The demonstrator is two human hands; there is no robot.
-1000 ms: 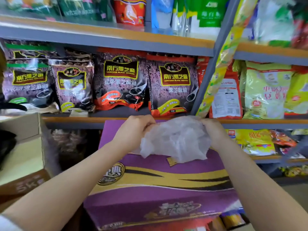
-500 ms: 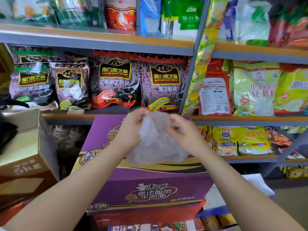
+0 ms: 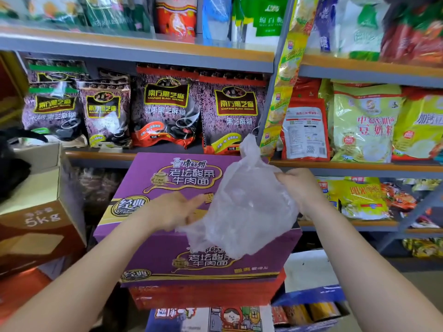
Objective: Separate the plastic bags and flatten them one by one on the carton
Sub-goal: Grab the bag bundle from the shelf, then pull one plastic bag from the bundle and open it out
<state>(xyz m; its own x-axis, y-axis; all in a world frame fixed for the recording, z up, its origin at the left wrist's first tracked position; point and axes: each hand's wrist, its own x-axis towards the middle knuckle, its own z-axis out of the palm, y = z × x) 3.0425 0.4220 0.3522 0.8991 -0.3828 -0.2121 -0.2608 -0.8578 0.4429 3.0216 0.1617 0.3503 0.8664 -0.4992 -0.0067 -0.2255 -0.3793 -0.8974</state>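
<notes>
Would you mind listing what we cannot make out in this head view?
- How many plastic bags are in the bunch: the clear film overlaps.
- Right hand fingertips: hidden behind the film.
- Whether the left hand touches the film: its fingertips blur into the bag's edge.
- Part of the purple carton top: covered by bag and hand.
- The brown box: cut by the left edge.

Shop interior. Grey metal shelf rack [image 3: 143,55] with orange-edged boards fills the back. Grey upright post [image 3: 268,101] at centre: left of it, dark purple food packets [image 3: 165,111]; right of it, yellow-green packets [image 3: 366,123]. Brown cardboard box [image 3: 40,224] far left of the post. Grey floor [image 3: 417,281] low right. Light even.
</notes>
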